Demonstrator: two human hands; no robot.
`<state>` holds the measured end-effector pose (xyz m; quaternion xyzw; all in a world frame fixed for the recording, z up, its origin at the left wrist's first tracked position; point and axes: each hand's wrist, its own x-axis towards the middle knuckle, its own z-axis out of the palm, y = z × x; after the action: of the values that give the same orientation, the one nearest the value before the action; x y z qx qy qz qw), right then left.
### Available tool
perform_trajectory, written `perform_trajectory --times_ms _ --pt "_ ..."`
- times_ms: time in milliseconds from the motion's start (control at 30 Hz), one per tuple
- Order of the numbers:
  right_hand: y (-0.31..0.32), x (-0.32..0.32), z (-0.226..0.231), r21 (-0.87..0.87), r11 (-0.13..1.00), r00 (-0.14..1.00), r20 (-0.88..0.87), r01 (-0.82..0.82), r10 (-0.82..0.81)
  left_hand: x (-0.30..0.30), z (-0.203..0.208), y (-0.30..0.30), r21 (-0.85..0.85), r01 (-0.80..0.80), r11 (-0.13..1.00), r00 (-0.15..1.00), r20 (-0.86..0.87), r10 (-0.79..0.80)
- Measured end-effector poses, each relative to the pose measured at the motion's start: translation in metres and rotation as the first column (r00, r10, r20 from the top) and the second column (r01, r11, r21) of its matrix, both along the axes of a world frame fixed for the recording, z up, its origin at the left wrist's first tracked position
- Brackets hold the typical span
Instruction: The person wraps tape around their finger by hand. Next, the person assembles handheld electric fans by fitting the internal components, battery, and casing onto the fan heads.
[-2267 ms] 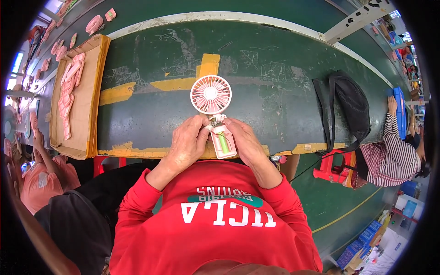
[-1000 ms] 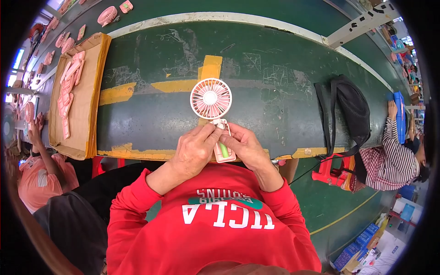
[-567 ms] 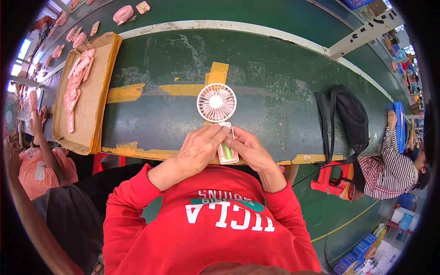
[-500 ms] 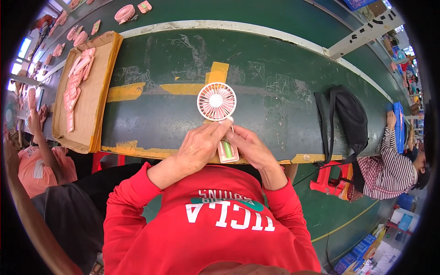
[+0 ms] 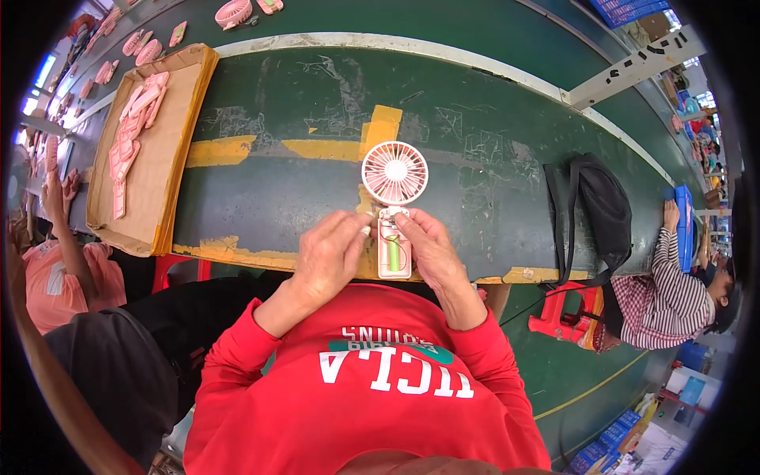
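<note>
A pink and white handheld fan (image 5: 395,172) lies in front of me, its round grille away from me and its handle toward me. The handle (image 5: 385,255) has no cover on its upper face, and a green battery cell (image 5: 393,254) and thin wiring show inside. My right hand (image 5: 434,252) grips the handle's right side, thumb near the fan's neck. Just left of the handle, my left hand (image 5: 326,257) has thumb and fingers pinched together. A small pale spot shows at those fingertips; I cannot make out what it is.
At the left, a cardboard tray (image 5: 184,150) holds several pink handle shells (image 5: 131,142). A black bag (image 5: 599,210) lies on the green worktable (image 5: 301,87) at the right. More pink fan parts (image 5: 234,13) lie beyond the white rail. Co-workers sit on both sides.
My left hand has come away from the fan's neck to the left, uncovering the inside of the handle. The fan has shifted slightly right in view, still in my right hand.
</note>
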<state>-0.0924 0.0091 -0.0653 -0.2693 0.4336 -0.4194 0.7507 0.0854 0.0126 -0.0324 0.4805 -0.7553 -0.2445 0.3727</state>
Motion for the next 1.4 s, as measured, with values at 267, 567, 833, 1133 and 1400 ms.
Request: perform_trajectory --times_ms 267,567,833,1133,1400 --pt "0.002 0.003 0.002 0.005 0.999 0.998 0.037 0.046 -0.046 -0.014 0.005 0.009 -0.003 0.173 0.985 0.984 0.04 -0.173" --pt "0.006 0.009 -0.004 0.019 0.993 0.993 0.015 0.12 -0.121 -0.013 -0.005 0.005 0.037 0.116 0.993 0.992 0.04 -0.117" --pt "0.001 0.019 -0.001 -0.013 0.988 0.988 -0.023 0.151 -0.151 -0.008 -0.004 0.005 0.282 -0.027 0.959 0.999 -0.017 0.033" --pt "0.01 0.009 0.002 -0.017 0.985 0.983 -0.063 0.174 -0.174 0.115 0.038 -0.107 -0.263 -0.473 0.841 0.867 0.029 0.497" --pt "-0.001 0.014 0.005 0.041 0.985 0.986 -0.03 0.165 -0.164 0.308 0.028 -0.205 -0.474 -0.681 0.558 0.316 0.497 0.808"
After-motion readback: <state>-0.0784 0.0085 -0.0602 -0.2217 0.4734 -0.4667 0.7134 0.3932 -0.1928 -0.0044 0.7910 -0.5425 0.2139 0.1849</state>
